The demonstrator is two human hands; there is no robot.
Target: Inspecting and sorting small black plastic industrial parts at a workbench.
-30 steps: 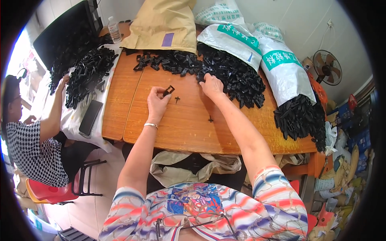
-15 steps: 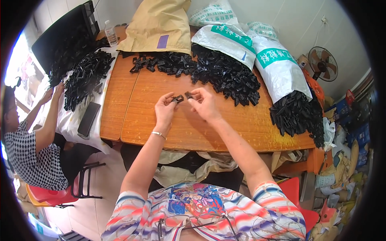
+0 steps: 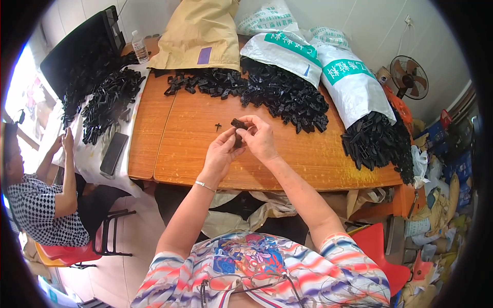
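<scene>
My left hand and my right hand meet above the front middle of the wooden table. Both are closed on small black plastic parts, which touch or nearly touch between the fingertips; the fingers hide where one ends and the other begins. Just left of the hands is a tiny dark cross-shaped piece, apart from my fingers. Beyond them lies a heap of black plastic parts spilling from a white sack, with a looser spread of parts by a tan sack.
Another white sack spills longer black pieces at the right edge. A co-worker sits on the left at a cloth-covered table with black heaps and a dark flat case. A fan stands back right.
My hands have come together, bringing the two black parts against each other. The tiny cross-shaped piece now shows left of them. The co-worker's hands have shifted down slightly.
</scene>
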